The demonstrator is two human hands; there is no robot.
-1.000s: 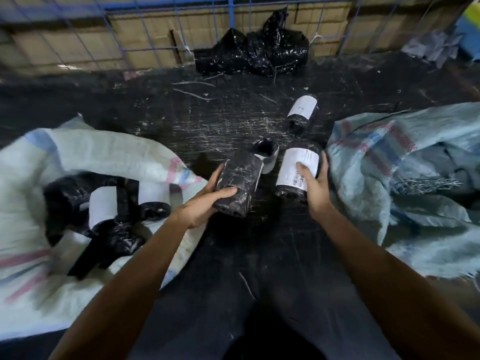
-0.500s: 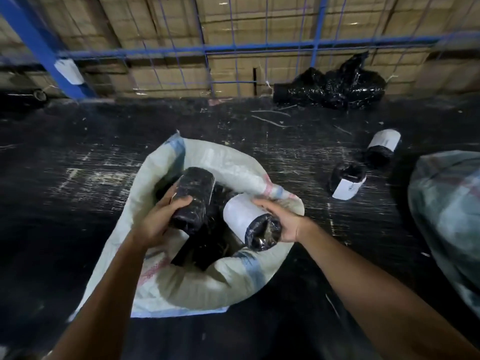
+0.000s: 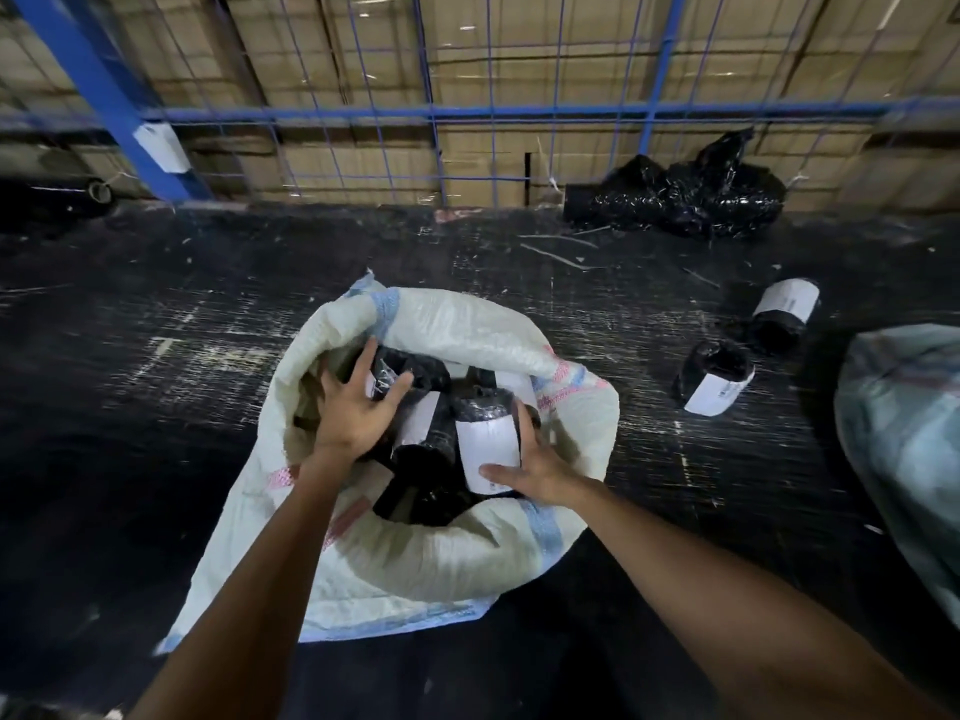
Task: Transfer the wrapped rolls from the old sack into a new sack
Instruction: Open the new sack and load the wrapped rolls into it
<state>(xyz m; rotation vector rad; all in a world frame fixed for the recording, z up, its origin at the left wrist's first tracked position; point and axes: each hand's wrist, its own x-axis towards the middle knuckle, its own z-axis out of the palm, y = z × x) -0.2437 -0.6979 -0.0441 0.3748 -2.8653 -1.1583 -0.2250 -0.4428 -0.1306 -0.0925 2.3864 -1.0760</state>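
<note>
Two hands are seen from above, reaching into the open mouth of a pale woven sack (image 3: 415,558) lying on a dark floor (image 3: 156,387). The left hand (image 3: 358,413) is spread, fingers straight, pressing on a black wrapped roll (image 3: 410,374) inside the sack. The right hand (image 3: 535,470) is curled around a white-labelled roll (image 3: 485,444), held roughly upright, its long axis pointing away from the person. Two more rolls (image 3: 714,376) are left lying on the floor, well out to the right of the right hand, which is judged the nearer one. A grey-green sack (image 3: 904,439) is slumped further right.
</note>
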